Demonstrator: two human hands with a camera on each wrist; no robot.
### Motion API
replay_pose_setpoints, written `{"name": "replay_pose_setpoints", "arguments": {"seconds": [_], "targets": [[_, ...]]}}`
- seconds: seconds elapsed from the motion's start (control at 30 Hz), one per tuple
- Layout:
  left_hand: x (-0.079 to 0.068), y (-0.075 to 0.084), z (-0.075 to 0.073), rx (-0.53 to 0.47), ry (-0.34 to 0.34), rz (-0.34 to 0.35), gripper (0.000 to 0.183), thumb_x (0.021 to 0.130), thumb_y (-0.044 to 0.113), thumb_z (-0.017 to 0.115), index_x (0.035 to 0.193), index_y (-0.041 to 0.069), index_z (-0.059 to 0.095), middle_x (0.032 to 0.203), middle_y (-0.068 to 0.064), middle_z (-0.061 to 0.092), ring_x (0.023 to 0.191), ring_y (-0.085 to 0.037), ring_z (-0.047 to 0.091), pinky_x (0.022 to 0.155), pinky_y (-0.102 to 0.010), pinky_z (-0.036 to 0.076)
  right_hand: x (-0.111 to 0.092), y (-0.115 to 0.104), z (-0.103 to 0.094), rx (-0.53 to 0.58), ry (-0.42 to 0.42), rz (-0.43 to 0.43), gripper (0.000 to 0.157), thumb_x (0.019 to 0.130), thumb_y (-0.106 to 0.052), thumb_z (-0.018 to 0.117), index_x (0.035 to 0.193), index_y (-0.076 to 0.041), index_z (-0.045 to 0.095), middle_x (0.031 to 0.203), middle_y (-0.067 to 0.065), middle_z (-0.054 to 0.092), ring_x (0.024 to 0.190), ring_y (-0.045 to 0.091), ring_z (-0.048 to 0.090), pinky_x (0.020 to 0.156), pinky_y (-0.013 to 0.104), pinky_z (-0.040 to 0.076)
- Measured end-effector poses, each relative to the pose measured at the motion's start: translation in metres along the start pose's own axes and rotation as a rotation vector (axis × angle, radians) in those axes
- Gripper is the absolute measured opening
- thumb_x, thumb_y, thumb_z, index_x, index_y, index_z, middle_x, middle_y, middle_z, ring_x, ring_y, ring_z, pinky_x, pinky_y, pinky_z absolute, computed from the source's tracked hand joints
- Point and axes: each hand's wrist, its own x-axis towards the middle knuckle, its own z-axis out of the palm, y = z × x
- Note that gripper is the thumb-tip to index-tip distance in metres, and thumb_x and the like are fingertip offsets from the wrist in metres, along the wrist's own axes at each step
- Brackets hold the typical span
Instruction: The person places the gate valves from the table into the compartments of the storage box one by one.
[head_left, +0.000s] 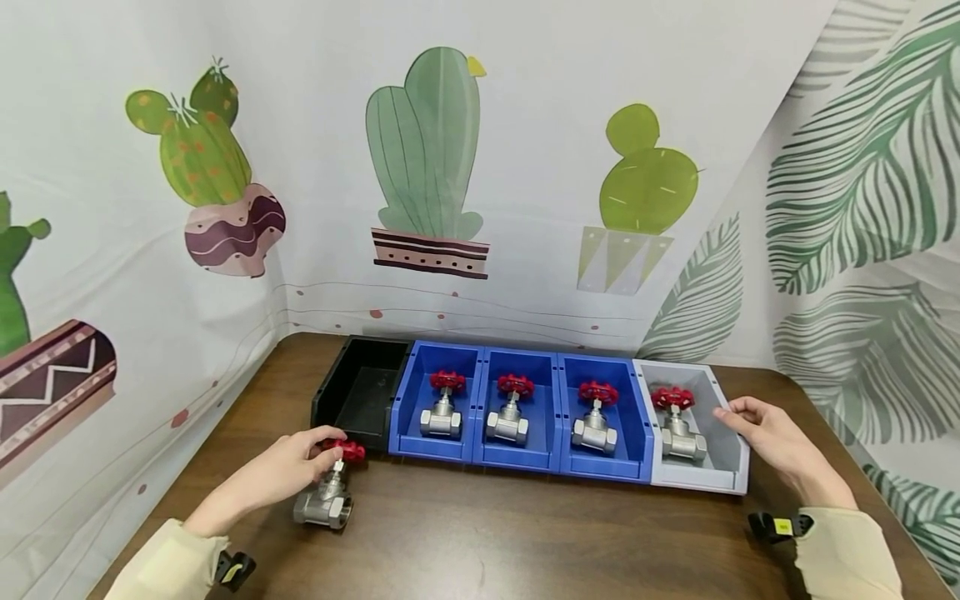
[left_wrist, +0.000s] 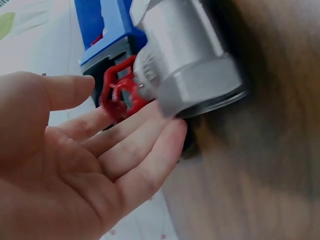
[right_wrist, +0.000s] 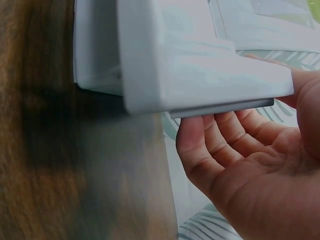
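My left hand (head_left: 303, 458) is at the red handwheel of a steel gate-type valve (head_left: 324, 504) in front of the black bin (head_left: 322, 400). In the left wrist view its thumb stands a little apart from the red handwheel (left_wrist: 112, 95), while its long fingers reach out fairly straight behind the valve. On the right, my right hand (head_left: 772, 437) grips the side wall of the light grey bin (head_left: 731, 408). Its thumb lies over the rim and its fingers (right_wrist: 220, 135) bend against the outside. A similar valve (head_left: 681, 437) sits in that grey bin.
Between the black and grey bins stand three blue bins (head_left: 435, 450) in a row, each holding a valve (head_left: 442, 417) with a red handwheel. The row stands toward the back of the brown wooden table (head_left: 525, 533). Behind it hangs a cloth (head_left: 540, 167) printed with cacti and leaves.
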Motion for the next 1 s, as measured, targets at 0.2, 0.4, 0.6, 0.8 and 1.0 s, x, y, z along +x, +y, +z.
{"name": "replay_pose_setpoints", "arguments": {"seconds": [0.2, 0.4, 0.6, 0.8, 1.0], "targets": [[0.004, -0.008, 0.01, -0.041, -0.005, -0.011, 0.031, 0.1, 0.035, 0.057, 0.119, 0.011, 0.059, 0.075, 0.002, 0.057, 0.067, -0.013, 0.051, 0.058, -0.03, 0.04, -0.001, -0.001, 0.002, -0.005, 0.004, 0.003, 0.034, 0.099, -0.031, 0.06, 0.102, 0.004, 0.057, 0.084, -0.002, 0.052, 0.076, 0.007, 0.042, 0.064, 0.026, 0.034], [0.006, -0.01, 0.017, -0.088, 0.029, -0.033, 0.028, 0.1, 0.035, 0.057, 0.116, 0.013, 0.06, 0.085, 0.0, 0.061, 0.074, -0.015, 0.053, 0.064, -0.031, 0.042, -0.001, 0.001, 0.001, 0.005, -0.009, 0.008, 0.033, 0.099, -0.03, 0.06, 0.101, 0.003, 0.057, 0.082, -0.003, 0.053, 0.075, 0.006, 0.042, 0.064, 0.026, 0.034], [0.009, -0.013, 0.016, -0.129, 0.039, -0.014, 0.03, 0.1, 0.034, 0.057, 0.119, 0.011, 0.062, 0.096, -0.002, 0.065, 0.084, -0.015, 0.057, 0.072, -0.031, 0.045, 0.001, 0.002, 0.0, 0.008, 0.002, 0.004, 0.033, 0.099, -0.029, 0.06, 0.099, 0.004, 0.056, 0.078, -0.004, 0.051, 0.073, 0.006, 0.041, 0.062, 0.027, 0.032], [0.008, -0.019, 0.016, -0.316, -0.039, -0.015, 0.033, 0.101, 0.025, 0.056, 0.125, 0.002, 0.059, 0.079, -0.006, 0.054, 0.066, -0.015, 0.05, 0.054, -0.027, 0.043, 0.001, 0.001, 0.002, 0.0, -0.009, 0.016, 0.033, 0.099, -0.028, 0.06, 0.102, 0.004, 0.056, 0.08, -0.005, 0.052, 0.074, 0.006, 0.041, 0.062, 0.027, 0.033], [0.009, -0.019, 0.015, -0.415, -0.076, -0.028, 0.031, 0.101, 0.024, 0.055, 0.123, 0.001, 0.057, 0.075, -0.005, 0.048, 0.066, -0.015, 0.047, 0.053, -0.028, 0.043, 0.001, 0.0, 0.002, -0.017, 0.01, 0.009, 0.033, 0.099, -0.027, 0.06, 0.102, 0.005, 0.057, 0.08, -0.004, 0.053, 0.073, 0.005, 0.041, 0.062, 0.027, 0.033]]}}
